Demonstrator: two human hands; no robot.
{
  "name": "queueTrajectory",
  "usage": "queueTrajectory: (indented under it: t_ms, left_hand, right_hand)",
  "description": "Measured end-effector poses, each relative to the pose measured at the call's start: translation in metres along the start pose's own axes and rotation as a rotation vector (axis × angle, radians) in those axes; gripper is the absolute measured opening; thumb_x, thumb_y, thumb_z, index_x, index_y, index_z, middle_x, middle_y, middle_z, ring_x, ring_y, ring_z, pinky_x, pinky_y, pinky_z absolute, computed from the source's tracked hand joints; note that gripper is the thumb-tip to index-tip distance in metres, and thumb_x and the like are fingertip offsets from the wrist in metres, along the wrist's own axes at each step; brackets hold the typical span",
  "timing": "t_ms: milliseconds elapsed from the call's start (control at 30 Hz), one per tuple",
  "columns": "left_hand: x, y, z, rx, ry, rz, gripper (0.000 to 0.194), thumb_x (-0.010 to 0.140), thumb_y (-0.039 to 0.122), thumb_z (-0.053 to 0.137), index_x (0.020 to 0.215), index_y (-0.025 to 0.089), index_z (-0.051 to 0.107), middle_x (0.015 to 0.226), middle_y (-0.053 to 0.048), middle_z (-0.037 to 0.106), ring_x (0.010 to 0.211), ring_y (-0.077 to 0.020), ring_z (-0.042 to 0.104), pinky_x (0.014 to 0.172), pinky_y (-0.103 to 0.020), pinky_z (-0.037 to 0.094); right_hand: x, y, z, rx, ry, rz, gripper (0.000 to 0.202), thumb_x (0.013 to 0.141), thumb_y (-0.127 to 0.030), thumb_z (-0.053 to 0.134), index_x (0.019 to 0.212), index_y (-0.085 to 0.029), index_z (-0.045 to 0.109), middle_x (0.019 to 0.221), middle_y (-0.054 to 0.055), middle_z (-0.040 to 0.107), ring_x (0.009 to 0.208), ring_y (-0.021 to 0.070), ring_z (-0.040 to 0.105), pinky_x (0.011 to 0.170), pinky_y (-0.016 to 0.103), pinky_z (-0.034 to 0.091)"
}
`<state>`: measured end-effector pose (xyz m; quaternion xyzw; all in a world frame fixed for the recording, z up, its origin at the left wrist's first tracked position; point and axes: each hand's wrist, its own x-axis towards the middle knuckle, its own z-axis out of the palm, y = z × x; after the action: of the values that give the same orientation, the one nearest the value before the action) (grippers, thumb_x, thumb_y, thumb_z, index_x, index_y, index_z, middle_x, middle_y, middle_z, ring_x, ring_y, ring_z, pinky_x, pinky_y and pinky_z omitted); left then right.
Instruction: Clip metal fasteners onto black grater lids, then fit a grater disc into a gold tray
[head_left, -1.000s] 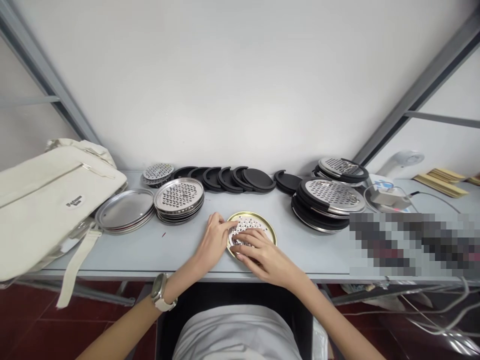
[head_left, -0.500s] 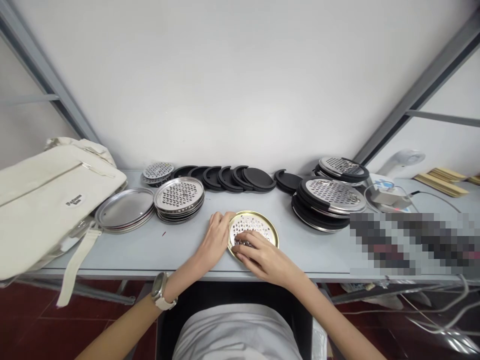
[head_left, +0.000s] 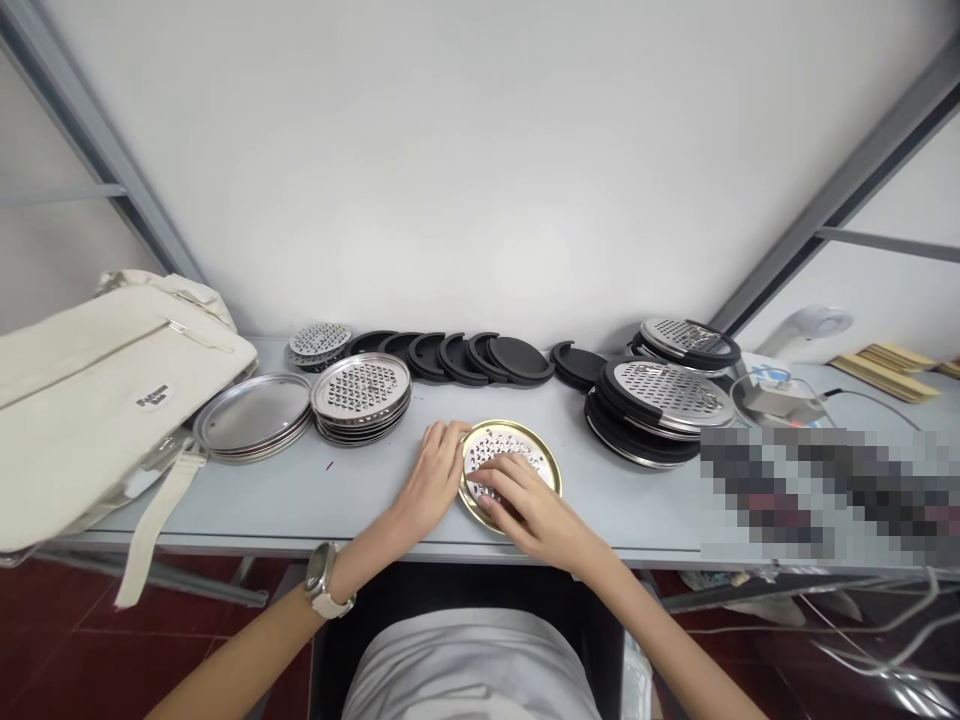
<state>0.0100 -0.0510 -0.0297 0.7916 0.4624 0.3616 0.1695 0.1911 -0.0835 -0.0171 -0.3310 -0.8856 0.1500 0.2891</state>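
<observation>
A round tray with a gold rim [head_left: 556,468] lies near the table's front edge, and a silver perforated grater disc [head_left: 495,440] sits inside it. At the tray's left rim, my left hand [head_left: 433,475] is closed on the edge, fingers together. My right hand [head_left: 529,505] rests over the disc from the right, its fingers somewhat bent and apart, fingertips on or just above the holed surface. Part of the disc is hidden under that hand.
Left: a cream bag [head_left: 112,400], plain metal trays [head_left: 251,415] and stacked grater discs [head_left: 360,390]. Behind lies a row of black holders [head_left: 517,360]. Stacked graters with black parts [head_left: 664,400], a white device [head_left: 780,395] and cables are right.
The fingers of my right hand have shifted slightly over the disc. My left hand stays at the rim. The whole view has moved a little.
</observation>
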Motion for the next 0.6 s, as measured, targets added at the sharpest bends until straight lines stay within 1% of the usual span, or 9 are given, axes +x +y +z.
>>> queueTrajectory:
  t_ms: [100, 200, 300, 400, 500, 600]
  left_hand:
    - [0.001, 0.001, 0.0, -0.008, 0.046, 0.011, 0.021, 0.095, 0.013, 0.033, 0.109, 0.019, 0.047, 0.102, -0.005, 0.052, 0.099, -0.0183, 0.05, 0.089, -0.034, 0.042]
    - [0.001, 0.002, 0.0, -0.008, 0.076, 0.01, 0.02, 0.095, 0.015, 0.036, 0.111, 0.02, 0.047, 0.101, -0.005, 0.054, 0.096, -0.0179, 0.053, 0.086, -0.033, 0.043]
    - [0.001, 0.002, 0.0, -0.014, 0.058, -0.023, 0.02, 0.094, 0.015, 0.038, 0.111, 0.021, 0.047, 0.101, -0.004, 0.055, 0.091, -0.0167, 0.055, 0.082, -0.032, 0.044]
    - [0.0, 0.001, 0.0, -0.029, 0.034, -0.059, 0.021, 0.093, 0.013, 0.038, 0.112, 0.021, 0.046, 0.101, -0.004, 0.056, 0.089, -0.0161, 0.057, 0.079, -0.03, 0.045]
    - [0.001, 0.0, 0.0, -0.048, 0.025, -0.089, 0.022, 0.092, 0.013, 0.038, 0.112, 0.02, 0.045, 0.098, -0.004, 0.056, 0.087, -0.0161, 0.057, 0.078, -0.03, 0.046]
    - [0.001, -0.001, 0.0, -0.067, 0.03, -0.097, 0.022, 0.092, 0.013, 0.038, 0.111, 0.02, 0.045, 0.095, -0.004, 0.056, 0.087, -0.0161, 0.057, 0.077, -0.03, 0.046]
  right_hand:
    - [0.004, -0.003, -0.001, 0.031, 0.023, 0.028, 0.029, 0.096, -0.018, 0.039, 0.123, -0.023, 0.048, 0.103, 0.009, 0.056, 0.099, 0.0239, 0.049, 0.09, 0.043, 0.044]
    - [0.007, 0.0, -0.003, 0.077, 0.05, 0.046, 0.032, 0.095, -0.013, 0.037, 0.124, -0.024, 0.046, 0.106, 0.009, 0.055, 0.101, 0.0229, 0.049, 0.089, 0.041, 0.044]
    - [0.01, 0.007, -0.003, 0.065, 0.063, 0.044, 0.024, 0.095, -0.014, 0.041, 0.114, -0.023, 0.052, 0.107, 0.008, 0.055, 0.101, 0.0225, 0.049, 0.09, 0.04, 0.043]
    - [0.014, 0.016, -0.002, 0.032, 0.047, 0.042, 0.011, 0.093, -0.019, 0.051, 0.101, -0.023, 0.057, 0.102, 0.006, 0.057, 0.098, 0.0223, 0.05, 0.09, 0.04, 0.042]
    - [0.018, 0.021, 0.0, 0.005, 0.032, 0.039, 0.005, 0.09, -0.022, 0.058, 0.095, -0.023, 0.06, 0.1, 0.005, 0.057, 0.096, 0.0212, 0.05, 0.089, 0.039, 0.041]
    - [0.02, 0.022, 0.003, -0.029, 0.012, 0.029, 0.002, 0.089, -0.023, 0.061, 0.091, -0.023, 0.061, 0.097, 0.004, 0.057, 0.094, 0.0203, 0.05, 0.089, 0.038, 0.04]
